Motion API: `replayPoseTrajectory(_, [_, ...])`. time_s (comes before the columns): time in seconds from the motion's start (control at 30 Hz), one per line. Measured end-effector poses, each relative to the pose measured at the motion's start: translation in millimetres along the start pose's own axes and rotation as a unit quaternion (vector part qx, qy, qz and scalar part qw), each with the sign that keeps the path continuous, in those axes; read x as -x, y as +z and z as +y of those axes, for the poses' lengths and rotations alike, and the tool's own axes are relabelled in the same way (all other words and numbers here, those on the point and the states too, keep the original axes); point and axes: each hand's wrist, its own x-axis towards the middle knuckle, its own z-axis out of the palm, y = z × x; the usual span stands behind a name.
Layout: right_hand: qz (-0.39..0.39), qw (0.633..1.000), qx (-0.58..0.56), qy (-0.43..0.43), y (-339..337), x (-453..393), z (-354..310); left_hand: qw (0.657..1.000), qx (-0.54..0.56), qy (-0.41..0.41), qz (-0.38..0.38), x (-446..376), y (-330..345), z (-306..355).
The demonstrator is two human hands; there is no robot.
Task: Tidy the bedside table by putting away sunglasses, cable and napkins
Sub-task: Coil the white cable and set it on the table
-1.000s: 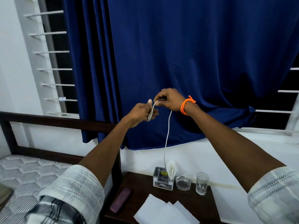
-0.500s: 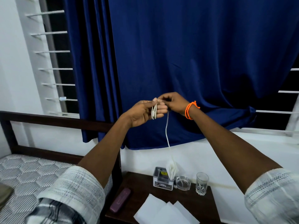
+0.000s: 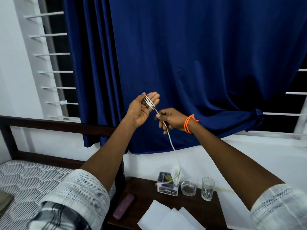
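Since a second ago: right hand (image 3: 172,120) dropped lower, pinching thin white cable (image 3: 167,130); left hand (image 3: 144,108) spread, coils across fingers (image 3: 153,97). Winding half done; folded white napkins (image 3: 167,218) untouched.

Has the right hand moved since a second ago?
Yes. The right hand, pinching the cable, has dropped lower against the blue curtain, now sitting below the left hand rather than level with it.
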Motion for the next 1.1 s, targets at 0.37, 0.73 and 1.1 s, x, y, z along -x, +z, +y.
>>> replayPoseTrajectory(0.37, [0.044, 0.905, 0.401, -0.131, -9, 7, -30, 0.874, -0.473, 0.087, 0.078, -9, -21, -12])
replayPoseTrajectory(0.73, [0.062, 0.856, 0.478, -0.189, -45, 0, -55, 0.879, -0.47, -0.072, -0.04, 5, -21, -25])
replayPoseTrajectory(1.1, [0.092, 0.912, 0.345, -0.204, -48, -1, -43, 0.94, -0.292, -0.14, -0.106, 18, 1, -9])
